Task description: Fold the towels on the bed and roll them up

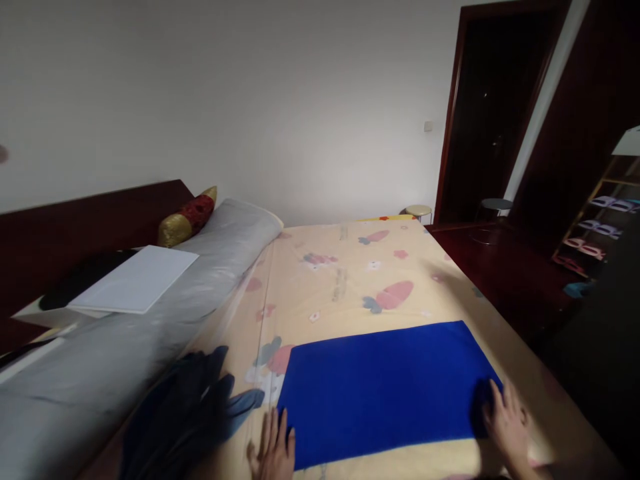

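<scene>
A flat blue rectangular sheet, cloth or felt by its look [385,390], lies smooth on the patterned bedsheet [345,247]. At its left edge rests my left hand [276,445], fingers stretched out and touching the border. My right hand [507,419] is at the opposite edge, fingers apart, with the fingertips on or just beside the blue material. Neither hand grips anything. To the left of my left hand sits a crumpled heap of dark clothing [180,413], partly blurred.
A grey rolled bedding piece [200,283] runs along the left, bearing a white board [135,279] and a red-gold bolster [189,217]. Beyond the bed stand two stools, one pale [418,211] and one dark [497,204]. A shoe rack [595,220] is at right.
</scene>
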The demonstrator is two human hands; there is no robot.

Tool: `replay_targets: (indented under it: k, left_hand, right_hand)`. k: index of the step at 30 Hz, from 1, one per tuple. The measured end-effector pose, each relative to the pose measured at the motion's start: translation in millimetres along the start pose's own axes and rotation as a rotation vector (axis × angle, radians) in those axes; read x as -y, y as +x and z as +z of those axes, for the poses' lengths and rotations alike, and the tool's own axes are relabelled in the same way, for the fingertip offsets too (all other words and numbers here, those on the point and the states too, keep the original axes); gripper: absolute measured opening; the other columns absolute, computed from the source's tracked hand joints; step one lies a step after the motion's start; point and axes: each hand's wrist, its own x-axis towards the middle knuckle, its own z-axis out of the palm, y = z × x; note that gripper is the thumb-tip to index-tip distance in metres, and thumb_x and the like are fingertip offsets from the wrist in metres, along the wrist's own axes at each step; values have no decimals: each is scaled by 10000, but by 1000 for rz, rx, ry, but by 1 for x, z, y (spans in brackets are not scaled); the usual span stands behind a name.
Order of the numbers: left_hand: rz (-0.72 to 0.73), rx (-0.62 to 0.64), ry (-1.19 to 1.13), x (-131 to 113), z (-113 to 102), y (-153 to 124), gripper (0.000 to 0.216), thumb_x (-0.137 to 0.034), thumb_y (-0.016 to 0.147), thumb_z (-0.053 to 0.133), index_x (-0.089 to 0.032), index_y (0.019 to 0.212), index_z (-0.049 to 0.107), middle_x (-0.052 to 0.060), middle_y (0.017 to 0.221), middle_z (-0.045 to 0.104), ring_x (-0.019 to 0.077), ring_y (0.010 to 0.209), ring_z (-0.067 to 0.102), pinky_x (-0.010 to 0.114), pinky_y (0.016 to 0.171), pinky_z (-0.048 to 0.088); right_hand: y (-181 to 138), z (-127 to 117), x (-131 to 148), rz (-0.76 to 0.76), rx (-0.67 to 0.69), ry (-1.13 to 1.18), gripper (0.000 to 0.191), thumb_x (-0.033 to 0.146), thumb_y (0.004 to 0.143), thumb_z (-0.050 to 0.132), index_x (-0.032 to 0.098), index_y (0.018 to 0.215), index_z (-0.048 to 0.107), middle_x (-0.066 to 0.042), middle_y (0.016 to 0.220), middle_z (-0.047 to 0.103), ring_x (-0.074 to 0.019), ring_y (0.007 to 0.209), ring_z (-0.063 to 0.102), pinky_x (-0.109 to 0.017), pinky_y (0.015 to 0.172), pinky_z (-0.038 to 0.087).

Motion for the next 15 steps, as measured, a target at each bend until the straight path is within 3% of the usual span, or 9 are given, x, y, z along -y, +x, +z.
replay_targets:
  k: [3,5,8,11,15]
  left_hand:
    - [103,140,-139,-67,-20,20,520,-316,965,175,-255,1458,329,33,1549,345,182,1445,275,492,1160,213]
    - [259,297,-272,-118,-32,33,538,-293,958,154,-261,1481,277,12,1573,288,164,1466,211,477,1168,205]
    - [461,502,-415,-185,-43,50,572,-276,925,222,-264,1496,233,-5,1600,204,162,1482,144,494,1189,160]
    - [548,571,-467,-228,-41,64,602,-323,891,310,-289,1490,249,-22,1599,209,165,1483,145,507,1195,150]
    - [576,626,-498,-251,-29,83,612,-374,872,371,-285,1473,299,7,1601,218,210,1488,126,560,1184,134]
  right_hand:
    - [-23,-5,85,-157,137,107,533,384,859,275,230,1265,583,-105,1512,390,-286,1392,363,-513,1048,367]
    - [-43,-9,137,-368,320,214,502,299,830,344,282,1269,587,-28,1520,392,-258,1402,350,-456,1074,355]
    - [-72,-11,190,-480,484,263,564,199,792,380,264,1327,545,-45,1526,366,-237,1407,343,-449,1113,307]
    - [-93,-4,208,-509,535,258,593,179,764,430,232,1345,534,-83,1496,396,-264,1387,375,-464,1108,314]
    - [-115,9,195,-512,545,239,517,158,766,459,304,1232,630,-47,1391,532,-262,1282,513,-432,1020,410]
